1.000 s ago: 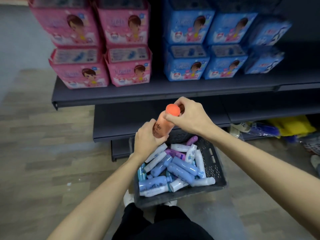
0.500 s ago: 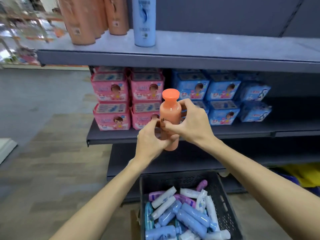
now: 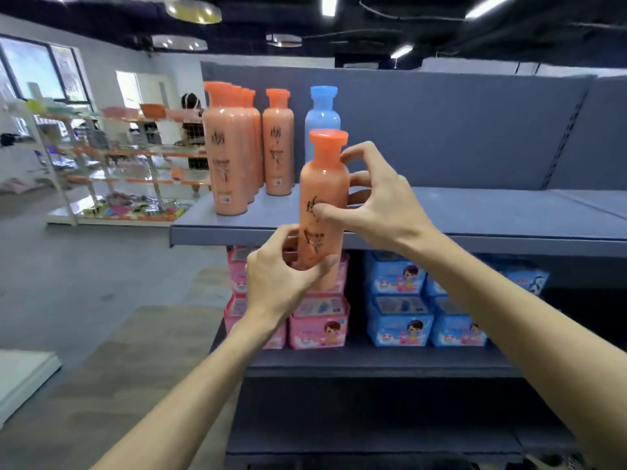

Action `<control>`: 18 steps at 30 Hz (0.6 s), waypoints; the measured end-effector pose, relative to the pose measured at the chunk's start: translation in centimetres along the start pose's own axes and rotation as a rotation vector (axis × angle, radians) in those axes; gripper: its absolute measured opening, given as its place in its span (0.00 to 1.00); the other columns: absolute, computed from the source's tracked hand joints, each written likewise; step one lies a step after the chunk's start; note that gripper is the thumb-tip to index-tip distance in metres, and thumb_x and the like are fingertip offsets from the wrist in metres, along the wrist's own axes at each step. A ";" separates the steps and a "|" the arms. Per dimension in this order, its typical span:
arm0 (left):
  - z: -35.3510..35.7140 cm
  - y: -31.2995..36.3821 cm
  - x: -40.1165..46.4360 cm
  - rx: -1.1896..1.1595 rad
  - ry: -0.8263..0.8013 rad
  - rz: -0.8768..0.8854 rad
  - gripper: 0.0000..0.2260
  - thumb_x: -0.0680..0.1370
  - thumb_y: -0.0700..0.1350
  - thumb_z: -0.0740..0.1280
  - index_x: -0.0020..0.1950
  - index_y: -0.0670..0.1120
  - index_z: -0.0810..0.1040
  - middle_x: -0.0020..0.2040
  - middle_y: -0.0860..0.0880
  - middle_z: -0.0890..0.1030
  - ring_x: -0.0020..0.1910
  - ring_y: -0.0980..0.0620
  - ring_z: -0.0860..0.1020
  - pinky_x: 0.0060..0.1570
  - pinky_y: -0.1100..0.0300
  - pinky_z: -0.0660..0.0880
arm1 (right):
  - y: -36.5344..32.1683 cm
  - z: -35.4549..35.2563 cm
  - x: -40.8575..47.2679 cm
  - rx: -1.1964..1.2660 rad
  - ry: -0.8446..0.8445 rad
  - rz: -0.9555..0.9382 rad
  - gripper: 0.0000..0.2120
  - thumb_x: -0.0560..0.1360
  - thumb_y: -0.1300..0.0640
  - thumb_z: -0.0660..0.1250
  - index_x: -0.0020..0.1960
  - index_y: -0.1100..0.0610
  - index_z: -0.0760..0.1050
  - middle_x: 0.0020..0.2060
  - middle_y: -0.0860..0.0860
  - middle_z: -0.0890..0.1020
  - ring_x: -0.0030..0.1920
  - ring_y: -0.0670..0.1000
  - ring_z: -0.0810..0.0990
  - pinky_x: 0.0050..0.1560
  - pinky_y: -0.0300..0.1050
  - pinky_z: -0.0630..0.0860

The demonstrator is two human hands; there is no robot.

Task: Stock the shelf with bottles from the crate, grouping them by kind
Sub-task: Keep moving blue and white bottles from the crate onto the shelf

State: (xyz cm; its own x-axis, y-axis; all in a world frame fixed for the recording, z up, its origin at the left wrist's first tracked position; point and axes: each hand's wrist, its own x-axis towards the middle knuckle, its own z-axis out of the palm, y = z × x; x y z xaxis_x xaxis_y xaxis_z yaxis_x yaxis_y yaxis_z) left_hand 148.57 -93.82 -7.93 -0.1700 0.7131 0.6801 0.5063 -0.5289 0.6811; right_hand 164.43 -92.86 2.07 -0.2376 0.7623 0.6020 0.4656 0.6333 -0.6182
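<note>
While both hands grip the orange bottle (image 3: 324, 205) upright before the shelf (image 3: 475, 215), left hand (image 3: 281, 276) fingers wrap its base, right hand (image 3: 376, 205) fingers pinch higher up.

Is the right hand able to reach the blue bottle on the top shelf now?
Probably not yet: the right hand holds the orange bottle together with the left hand, and that bottle stands in front of the blue bottle.

Both hands hold an upright orange plastic bottle (image 3: 324, 198): left hand (image 3: 283, 269) grips its base, right hand (image 3: 369, 201) pinches higher, before the grey metal shelf (image 3: 475, 215).
</note>
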 end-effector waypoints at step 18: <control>-0.9 -3.0 11.3 0.258 0.067 -0.168 0.19 0.72 0.55 0.73 0.52 0.46 0.71 0.47 0.48 0.82 0.50 0.42 0.79 0.41 0.54 0.68 | -1.7 6.3 12.5 -0.316 0.071 -0.015 0.21 0.71 0.54 0.73 0.58 0.56 0.67 0.45 0.55 0.79 0.46 0.57 0.79 0.48 0.55 0.78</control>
State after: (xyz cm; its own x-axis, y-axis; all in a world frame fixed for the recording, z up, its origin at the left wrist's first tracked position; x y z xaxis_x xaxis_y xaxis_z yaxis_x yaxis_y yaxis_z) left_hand 144.40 -84.60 -2.07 -0.3206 0.7439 0.5863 0.6626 -0.2662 0.7001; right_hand 155.27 -83.56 7.51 -0.1919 0.7350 0.6504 0.7070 0.5632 -0.4278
